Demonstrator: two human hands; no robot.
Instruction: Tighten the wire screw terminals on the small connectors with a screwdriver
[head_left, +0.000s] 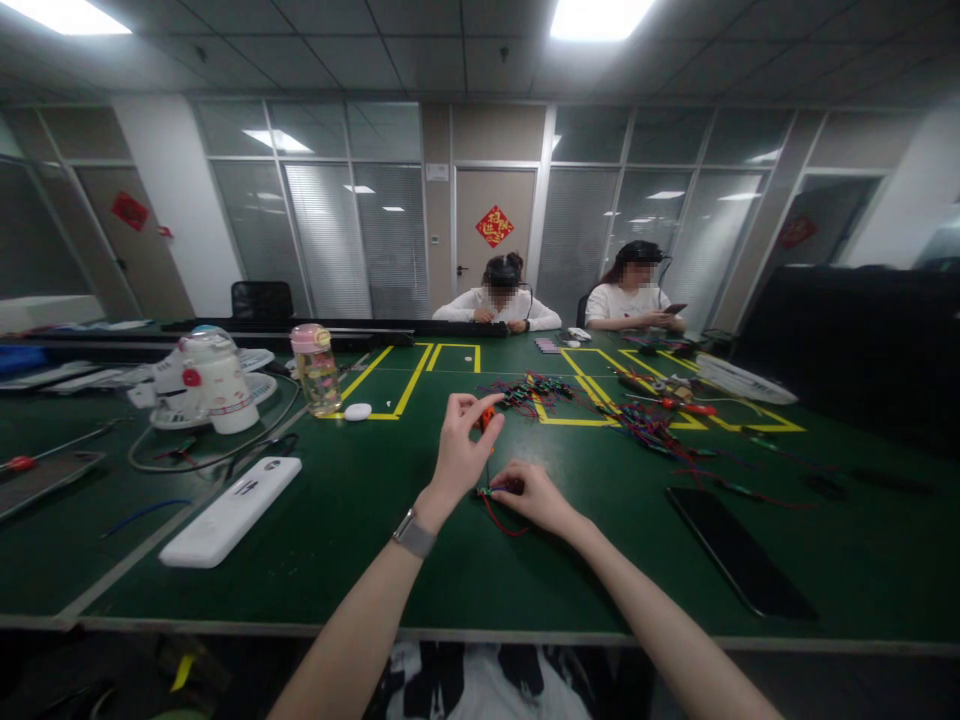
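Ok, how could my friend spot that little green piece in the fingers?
On the green table, find the person's right hand. Held in it is the little green piece, with a red wire curling off it. Unlike the tangled wired pieces farther back, it sits apart.

pink-lidded bottle (316, 376) | dark phone (737, 550) | small white case (358, 412), possibly for earbuds

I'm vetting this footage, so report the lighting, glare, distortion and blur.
Head view: ceiling lights blown out white; head view: bright reflections on the glass partition; head view: door at far left leaning, likely lens distortion; head view: wire pile at right too soft to separate strands.
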